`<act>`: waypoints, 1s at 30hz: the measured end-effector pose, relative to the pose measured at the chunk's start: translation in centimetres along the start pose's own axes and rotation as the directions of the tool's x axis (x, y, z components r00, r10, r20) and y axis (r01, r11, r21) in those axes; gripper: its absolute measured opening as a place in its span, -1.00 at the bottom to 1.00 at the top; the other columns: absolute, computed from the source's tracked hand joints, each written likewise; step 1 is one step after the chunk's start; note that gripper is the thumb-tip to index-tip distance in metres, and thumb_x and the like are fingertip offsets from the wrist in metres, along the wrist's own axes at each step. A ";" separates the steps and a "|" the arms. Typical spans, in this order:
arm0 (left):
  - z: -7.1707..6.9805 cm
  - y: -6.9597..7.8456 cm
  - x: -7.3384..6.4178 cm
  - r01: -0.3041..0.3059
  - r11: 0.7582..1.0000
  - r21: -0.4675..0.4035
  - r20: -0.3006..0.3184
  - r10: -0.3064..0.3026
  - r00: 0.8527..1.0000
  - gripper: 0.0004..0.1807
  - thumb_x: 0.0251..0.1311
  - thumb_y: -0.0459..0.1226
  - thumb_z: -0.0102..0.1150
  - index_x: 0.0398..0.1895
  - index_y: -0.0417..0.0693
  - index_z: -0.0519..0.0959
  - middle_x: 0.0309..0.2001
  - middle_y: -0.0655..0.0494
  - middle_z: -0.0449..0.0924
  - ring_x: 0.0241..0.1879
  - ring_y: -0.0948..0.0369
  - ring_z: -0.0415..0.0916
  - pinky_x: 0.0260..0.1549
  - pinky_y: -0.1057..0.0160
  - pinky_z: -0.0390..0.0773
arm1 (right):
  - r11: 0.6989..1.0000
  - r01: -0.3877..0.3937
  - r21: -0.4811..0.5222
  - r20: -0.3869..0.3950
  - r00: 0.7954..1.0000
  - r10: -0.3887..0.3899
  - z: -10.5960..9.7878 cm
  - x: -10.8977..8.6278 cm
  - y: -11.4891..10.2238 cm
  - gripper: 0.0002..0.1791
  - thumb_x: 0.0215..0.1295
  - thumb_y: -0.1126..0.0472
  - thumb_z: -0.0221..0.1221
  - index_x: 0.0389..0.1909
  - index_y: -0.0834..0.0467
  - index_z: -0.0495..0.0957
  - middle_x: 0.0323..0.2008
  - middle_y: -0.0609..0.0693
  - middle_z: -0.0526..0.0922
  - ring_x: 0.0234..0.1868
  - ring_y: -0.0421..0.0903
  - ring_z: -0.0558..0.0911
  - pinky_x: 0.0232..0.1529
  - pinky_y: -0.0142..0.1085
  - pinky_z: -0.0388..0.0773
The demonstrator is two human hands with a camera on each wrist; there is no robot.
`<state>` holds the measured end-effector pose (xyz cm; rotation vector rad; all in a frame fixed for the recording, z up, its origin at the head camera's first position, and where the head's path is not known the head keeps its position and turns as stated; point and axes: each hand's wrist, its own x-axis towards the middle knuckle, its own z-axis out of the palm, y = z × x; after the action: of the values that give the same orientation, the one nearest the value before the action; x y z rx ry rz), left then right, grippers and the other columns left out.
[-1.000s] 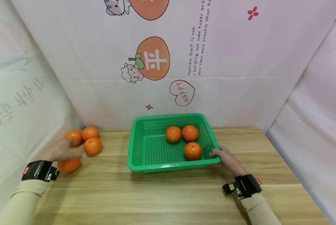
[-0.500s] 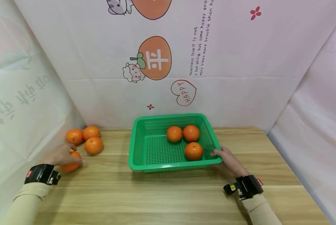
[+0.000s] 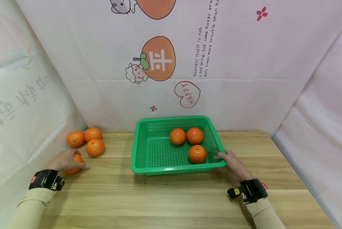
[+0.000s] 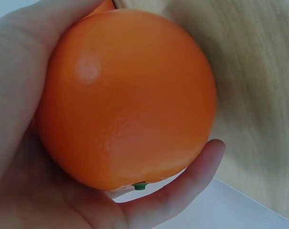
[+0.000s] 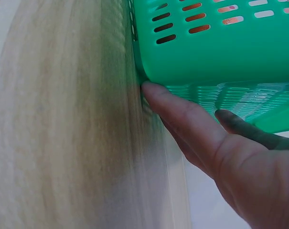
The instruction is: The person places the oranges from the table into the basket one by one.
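Note:
My left hand [image 3: 64, 160] curls round an orange [image 3: 78, 158] at the table's left. The left wrist view shows that orange [image 4: 127, 100] large in the palm, its green stem stub pointing down, a fingertip wrapped under its side. My right hand [image 3: 234, 165] holds the right front corner of a green plastic basket [image 3: 171, 169], thumb over the rim. From the right wrist view, my fingers [image 5: 189, 119] reach low along the basket wall [image 5: 211, 59], near the wooden surface. Inside the basket, towards its right side, lie three oranges [image 3: 197, 154].
Three more oranges [image 3: 95, 147] cluster just behind my left hand, near the white side cloth [image 3: 19, 105]. A printed white cloth [image 3: 231, 101] rises directly behind the basket. Light wooden tabletop [image 3: 148, 203] stretches in front, and its right edge slants towards another white cloth.
The left hand has come down from over the loose oranges and closed round the nearest one, shifting it slightly right. Right hand and basket have stayed in place.

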<state>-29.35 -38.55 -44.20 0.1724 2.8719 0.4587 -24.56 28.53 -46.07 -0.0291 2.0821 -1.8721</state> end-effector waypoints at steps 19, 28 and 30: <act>0.5 -0.4 -0.1 0.021 1.000 0.007 -0.029 -0.020 0.999 -0.39 0.00 0.16 0.56 -0.22 -0.16 0.58 -0.29 -0.12 0.64 -0.31 -0.01 0.55 -0.34 0.11 0.47 | 1.000 0.001 0.001 0.009 1.000 -0.001 0.2 -0.2 -0.2 -0.23 0.50 0.23 -0.06 0.62 0.43 -0.06 0.36 0.45 0.39 0.06 -0.13 0.70 0.08 -0.30 0.69; 0.7 -0.7 0.2 -0.034 0.999 0.041 -0.078 0.037 0.996 -0.49 -0.04 0.00 0.54 -0.23 -0.19 0.58 -0.33 -0.09 0.62 -0.35 0.02 0.52 -0.38 0.12 0.47 | 1.000 0.004 -0.004 0.002 1.000 -0.004 0.2 -0.1 -0.1 -0.24 0.50 0.23 -0.05 0.61 0.43 -0.03 0.36 0.45 0.39 0.06 -0.13 0.69 0.07 -0.31 0.68; 0.7 -0.6 0.1 -0.059 0.997 0.054 -0.114 0.064 0.991 -0.53 -0.09 -0.04 0.53 -0.26 -0.18 0.58 -0.36 -0.05 0.61 -0.39 0.06 0.50 -0.40 0.14 0.45 | 1.000 -0.001 0.000 -0.004 1.000 0.001 0.2 -0.2 -0.1 -0.25 0.49 0.23 -0.04 0.60 0.42 0.00 0.35 0.43 0.41 0.06 -0.13 0.69 0.07 -0.31 0.68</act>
<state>-29.37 -38.91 -45.06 0.2514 3.0011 0.4212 -24.37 28.34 -45.94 -0.0238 2.0844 -1.8730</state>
